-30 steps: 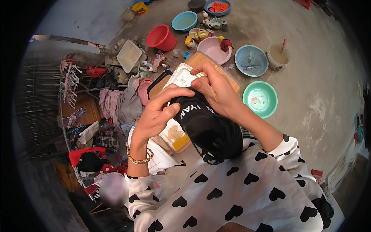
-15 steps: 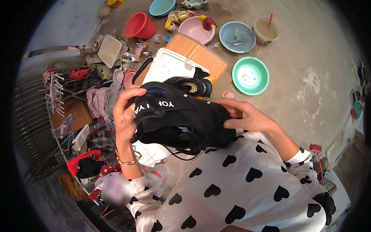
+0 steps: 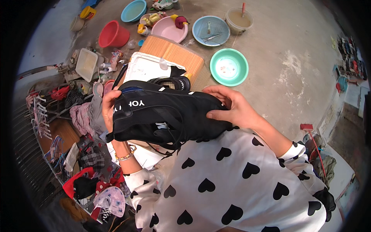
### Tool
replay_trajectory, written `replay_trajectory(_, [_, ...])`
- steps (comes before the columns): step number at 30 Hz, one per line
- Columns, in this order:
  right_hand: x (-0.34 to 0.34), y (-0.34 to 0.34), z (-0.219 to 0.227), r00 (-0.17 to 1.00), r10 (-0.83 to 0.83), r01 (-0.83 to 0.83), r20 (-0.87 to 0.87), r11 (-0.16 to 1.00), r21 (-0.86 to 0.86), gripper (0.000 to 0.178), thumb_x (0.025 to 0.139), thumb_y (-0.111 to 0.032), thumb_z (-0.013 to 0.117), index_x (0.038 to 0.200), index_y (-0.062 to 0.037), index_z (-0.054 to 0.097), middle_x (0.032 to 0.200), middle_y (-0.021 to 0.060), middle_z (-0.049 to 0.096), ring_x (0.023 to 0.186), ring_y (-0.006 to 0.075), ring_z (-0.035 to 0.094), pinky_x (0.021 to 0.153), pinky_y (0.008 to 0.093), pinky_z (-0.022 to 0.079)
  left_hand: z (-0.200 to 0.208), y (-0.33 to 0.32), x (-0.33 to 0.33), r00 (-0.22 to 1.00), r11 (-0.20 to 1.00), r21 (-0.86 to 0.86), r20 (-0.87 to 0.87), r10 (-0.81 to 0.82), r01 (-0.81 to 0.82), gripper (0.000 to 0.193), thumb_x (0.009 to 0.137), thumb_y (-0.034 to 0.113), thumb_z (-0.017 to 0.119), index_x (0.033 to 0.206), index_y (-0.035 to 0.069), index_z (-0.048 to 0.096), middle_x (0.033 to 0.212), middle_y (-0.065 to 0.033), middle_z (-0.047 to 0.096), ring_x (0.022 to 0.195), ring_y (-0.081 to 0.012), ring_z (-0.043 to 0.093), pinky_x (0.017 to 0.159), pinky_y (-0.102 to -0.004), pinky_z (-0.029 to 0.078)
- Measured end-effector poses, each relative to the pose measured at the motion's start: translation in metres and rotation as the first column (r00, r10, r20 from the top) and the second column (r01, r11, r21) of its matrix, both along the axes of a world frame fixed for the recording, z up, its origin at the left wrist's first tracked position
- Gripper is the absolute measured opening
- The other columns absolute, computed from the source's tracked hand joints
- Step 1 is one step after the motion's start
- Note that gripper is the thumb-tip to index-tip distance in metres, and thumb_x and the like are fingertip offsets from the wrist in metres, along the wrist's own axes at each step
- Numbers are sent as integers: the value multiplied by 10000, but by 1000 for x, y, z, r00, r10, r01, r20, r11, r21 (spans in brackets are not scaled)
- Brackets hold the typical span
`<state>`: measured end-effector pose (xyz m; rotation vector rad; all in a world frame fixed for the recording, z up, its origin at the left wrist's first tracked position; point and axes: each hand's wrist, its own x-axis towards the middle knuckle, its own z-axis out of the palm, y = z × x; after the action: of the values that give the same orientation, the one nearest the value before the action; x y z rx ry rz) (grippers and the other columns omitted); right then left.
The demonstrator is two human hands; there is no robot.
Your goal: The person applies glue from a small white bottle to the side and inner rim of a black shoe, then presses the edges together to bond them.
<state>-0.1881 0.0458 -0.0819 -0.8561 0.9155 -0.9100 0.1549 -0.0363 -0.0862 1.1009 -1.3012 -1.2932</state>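
Observation:
A large black shoe (image 3: 174, 114) with white lettering and dangling black laces is held up in front of my chest, lying on its side lengthwise. My left hand (image 3: 109, 108) grips its heel end at the left, the fingers partly hidden behind it. At the other end, my right hand (image 3: 230, 106) holds the toe between thumb and fingers. Just beyond, a second black shoe (image 3: 174, 83) rests at the near edge of a white tray (image 3: 145, 69), partly covered by the held shoe. The tray lies on a low wooden-slatted table (image 3: 170, 48).
Beyond the table are a pink basin (image 3: 166, 33), a blue basin (image 3: 199, 33), a green basin (image 3: 240, 62), a red bucket (image 3: 114, 34) and a tub of murky water (image 3: 239, 21). A rack (image 3: 58, 170) with clothes and hangers stands at left. A red-headed broom (image 3: 307, 127) leans at right.
The view has swung, so the surroundings appear farther left. The shoe has tilted slightly, showing more of its opening and side. Both hands keep hold of it.

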Motion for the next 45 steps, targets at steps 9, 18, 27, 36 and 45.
replay_trajectory(9, [8,7,-5,983,-50,73,-176,989,128,269,806,-57,701,1001,22,533,879,38,621,813,77,567,718,236,478,-32,-10,5,977,996,38,-201,-67,76,358,828,114,633,1150,56,489,1183,-176,558,978,-262,622,837,-364,550])
replay_trajectory(18, [15,3,-14,958,-55,82,-281,993,86,269,794,-81,718,963,15,532,846,23,605,778,73,552,695,231,467,-37,-21,8,986,991,59,-123,-111,119,399,812,86,628,1185,35,494,1111,-102,566,989,-194,594,855,-315,518])
replay_trajectory(27, [-1,12,-26,983,-139,100,117,951,294,616,820,-162,711,1321,0,391,1148,89,575,1042,139,561,885,268,462,-40,-24,-10,993,986,166,-114,37,-17,290,970,125,431,1224,-1,494,1079,-90,586,942,-134,589,798,-232,501])
replay_trajectory(36, [-8,-27,-11,794,-115,9,-597,984,-178,749,621,-281,861,1193,52,509,1064,160,604,926,211,613,813,320,499,-21,-48,-34,965,844,490,-19,263,-220,364,944,174,345,1254,25,464,1082,-87,593,884,-213,653,630,-413,599])
replay_trajectory(45, [2,-40,16,783,-113,54,-612,992,-115,585,646,-248,848,1045,45,537,955,112,618,838,163,602,752,293,492,27,-64,-56,991,924,366,-20,129,-113,342,914,102,331,1184,-12,507,1019,-111,602,785,-184,662,627,-354,617])
